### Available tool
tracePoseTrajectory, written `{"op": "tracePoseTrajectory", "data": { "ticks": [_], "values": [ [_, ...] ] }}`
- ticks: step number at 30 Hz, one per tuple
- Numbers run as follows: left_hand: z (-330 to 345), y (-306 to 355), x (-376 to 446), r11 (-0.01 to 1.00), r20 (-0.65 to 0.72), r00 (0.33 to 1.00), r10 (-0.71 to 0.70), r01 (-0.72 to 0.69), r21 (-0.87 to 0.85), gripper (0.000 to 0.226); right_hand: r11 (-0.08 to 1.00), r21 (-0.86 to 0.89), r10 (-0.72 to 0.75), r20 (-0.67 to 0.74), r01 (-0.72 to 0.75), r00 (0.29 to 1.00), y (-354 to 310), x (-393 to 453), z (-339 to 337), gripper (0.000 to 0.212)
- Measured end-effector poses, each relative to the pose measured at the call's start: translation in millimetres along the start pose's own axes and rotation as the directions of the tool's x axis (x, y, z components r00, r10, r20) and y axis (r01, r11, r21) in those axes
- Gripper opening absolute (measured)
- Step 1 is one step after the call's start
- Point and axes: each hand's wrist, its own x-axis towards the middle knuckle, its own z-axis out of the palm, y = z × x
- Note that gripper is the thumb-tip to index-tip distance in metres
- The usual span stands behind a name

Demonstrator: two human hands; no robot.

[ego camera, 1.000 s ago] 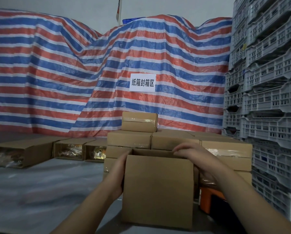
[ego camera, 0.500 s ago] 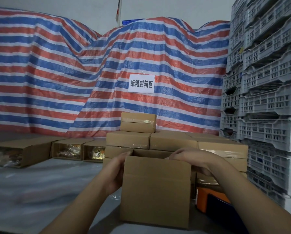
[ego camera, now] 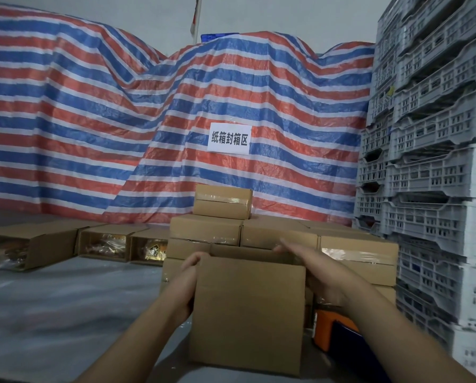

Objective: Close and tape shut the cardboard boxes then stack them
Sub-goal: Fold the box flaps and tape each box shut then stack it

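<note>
head cam: crinkly striped tarp [ego camera: 93, 120] fills the back of the frame, and slotted grey plastic crates [ego camera: 435, 172] are stacked up the right edge. three open-ended cartons [ego camera: 35, 244] lie in a row at mid left, with bare grey table [ego camera: 51, 305] in front of them. taped boxes [ego camera: 223, 203] sit stacked at centre. an open plain cardboard box [ego camera: 247, 313] stands at lower centre. left hand [ego camera: 187, 288] grips its left side; right hand [ego camera: 325, 275] lies flat, fingers straight, along its right top edge.

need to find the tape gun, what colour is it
Orange, the tape gun right of the box; head view.
</note>
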Motion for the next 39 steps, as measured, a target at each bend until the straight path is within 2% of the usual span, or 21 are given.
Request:
{"op": "tracePoseTrajectory", "data": {
  "ticks": [3, 6, 9, 11, 14, 17, 19, 22, 24, 26, 30, 32, 35, 39],
  "values": [
    [-4, 1, -2, 0.999, 0.065, 0.998, -0.023, 0.020, 0.048, 0.017, 0.939, 0.314, -0.089, -0.172, 0.141, 0.981, 24, -2, 0, 0.042],
    [-4, 2, -2, 0.999, 0.075, 0.997, -0.020, 0.017, 0.050, 0.020, 0.929, 0.313, -0.101, -0.302, 0.199, 0.948, 50, -3, 6, 0.024],
    [-4, 1, -1, 0.998, 0.073, 0.997, -0.022, 0.018, 0.067, 0.018, 0.931, 0.312, -0.074, -0.352, 0.191, 0.933, 70, -3, 20, 0.025],
    [-3, 0, 0, 0.997, 0.077, 0.997, -0.028, 0.022, 0.077, 0.015, 0.935, 0.320, -0.028, -0.364, 0.153, 0.931, 76, -2, 30, 0.027],
    [-4, -2, 3, 0.996, 0.084, 0.996, -0.032, 0.025, 0.083, 0.016, 0.958, 0.284, 0.082, -0.384, 0.032, 0.920, 80, 1, 37, 0.048],
    [-5, -9, 2, 0.996, 0.099, 0.994, -0.050, 0.042, 0.073, 0.020, 0.955, 0.295, 0.112, -0.349, -0.005, 0.930, 83, 3, 40, 0.057],
    [-9, -15, 2, 0.997, 0.082, 0.995, -0.055, 0.051, 0.052, 0.034, 0.957, 0.287, 0.132, -0.328, -0.034, 0.935, 87, 4, 40, 0.065],
    [-16, -20, 6, 1.000, 0.081, 0.996, -0.020, 0.020, 0.002, 0.067, 0.963, 0.244, 0.186, -0.297, -0.114, 0.937, 87, 8, 38, 0.090],
    [-16, -20, 4, 0.999, 0.104, 0.994, 0.017, -0.021, 0.037, 0.077, 0.966, 0.232, 0.180, -0.298, -0.112, 0.937, 85, 8, 37, 0.105],
    [-17, -20, 4, 0.994, 0.116, 0.993, 0.025, -0.036, 0.100, 0.081, 0.965, 0.245, 0.166, -0.295, -0.093, 0.941, 84, 6, 38, 0.110],
    [-28, -12, 8, 0.973, 0.196, 0.980, 0.025, -0.069, 0.222, 0.079, 0.962, 0.259, 0.167, -0.290, -0.091, 0.942, 85, 4, 37, 0.100],
    [-32, -10, 9, 0.968, 0.214, 0.976, 0.024, -0.076, 0.238, 0.075, 0.968, 0.231, 0.170, -0.300, -0.101, 0.939, 86, 4, 37, 0.110],
    [-31, -12, 8, 0.968, 0.183, 0.983, 0.024, -0.068, 0.240, 0.066, 0.975, 0.201, 0.149, -0.295, -0.091, 0.944, 87, 4, 37, 0.127],
    [-22, -11, 5, 0.962, 0.062, 0.998, 0.011, -0.027, 0.270, 0.052, 0.977, 0.201, 0.124, -0.293, -0.065, 0.948, 84, -1, 37, 0.115]
  ]
}}
